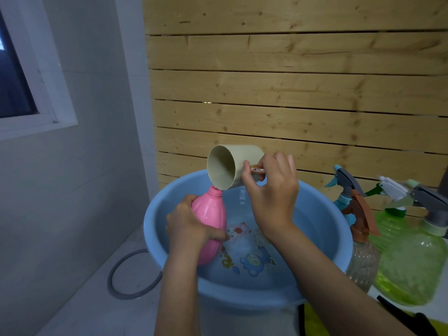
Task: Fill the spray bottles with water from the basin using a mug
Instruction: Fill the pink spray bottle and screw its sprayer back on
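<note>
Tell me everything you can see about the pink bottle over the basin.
The pink bottle looks like glossy, opaque plastic, with a ribbed, bulbous body that narrows to a short threaded neck. It has no spray head, so its mouth is open. It is near upright and slightly tilted, above the blue basin. The left hand grips its body. The tipped beige mug, held by the right hand, has its lip at the bottle's mouth. The water level inside cannot be seen.
</note>
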